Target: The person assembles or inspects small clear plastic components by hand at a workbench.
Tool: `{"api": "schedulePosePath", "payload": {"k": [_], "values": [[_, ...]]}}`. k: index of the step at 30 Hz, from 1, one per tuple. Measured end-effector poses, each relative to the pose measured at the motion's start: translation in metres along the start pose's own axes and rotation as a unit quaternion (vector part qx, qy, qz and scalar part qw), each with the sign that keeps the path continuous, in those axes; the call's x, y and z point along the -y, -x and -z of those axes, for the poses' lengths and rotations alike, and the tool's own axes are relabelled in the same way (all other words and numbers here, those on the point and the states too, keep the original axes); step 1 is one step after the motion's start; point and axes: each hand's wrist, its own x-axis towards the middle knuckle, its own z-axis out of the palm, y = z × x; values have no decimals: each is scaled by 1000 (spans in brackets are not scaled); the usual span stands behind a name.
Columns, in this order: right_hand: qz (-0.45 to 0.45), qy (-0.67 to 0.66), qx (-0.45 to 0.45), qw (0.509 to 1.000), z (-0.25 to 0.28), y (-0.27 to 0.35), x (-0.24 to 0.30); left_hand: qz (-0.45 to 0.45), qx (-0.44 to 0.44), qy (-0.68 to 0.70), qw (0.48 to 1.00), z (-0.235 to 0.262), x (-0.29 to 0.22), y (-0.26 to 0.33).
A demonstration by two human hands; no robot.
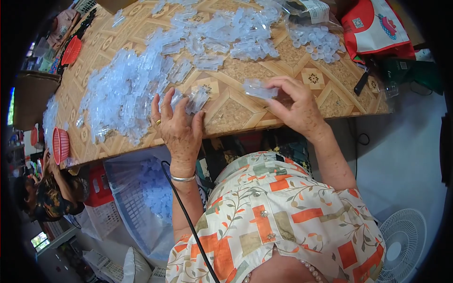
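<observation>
Head view gives us a bent, dark-rimmed look down at a patterned surface (236,118), and several things are hard to make out. The clear plastic pieces in the large pile (125,94) overlap so closely that we cannot separate one from the next. Fingers cover the right end of the clear piece (254,87) in the right hand (301,107), and the left hand (178,129) partly covers some loose pieces (197,99) near the pile. At the upper edge, the plastic bag (315,13) behind the small translucent round parts (321,45) is cut off, and the co-worker (49,200) at far left is small and dim.

Our right hand grasps its clear piece between thumb and forefinger, near the front edge of the surface, to the right of the loose pieces. Our left hand is spread, its fingers apart and clenched on nothing; we cannot tell whether its fingertips touch the pieces under them.

The left forearm rises nearly upright from below, back of the hand toward us, a silver bracelet (183,178) at the wrist. The right forearm slants up and leftward, with the fingers curled inward toward the thumb.
</observation>
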Motion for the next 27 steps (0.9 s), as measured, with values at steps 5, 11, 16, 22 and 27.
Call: {"api": "schedulePosePath", "payload": {"k": [5,11,16,22,27], "values": [[-148,-95,81,981,49,-5,2,-15,21,-4,1000,1,-1,-6],[-153,151,61,975,52,-18,-24,-37,40,-9,998,5,-4,-17],[-128,232,-10,964,35,-10,-9,-54,51,0,997,5,-13,-20],[-85,315,-25,945,13,-7,-11,-104,64,40,992,-5,-32,-26],[-94,303,-17,948,17,-6,-13,-76,69,5,995,-10,-30,-27]]}}
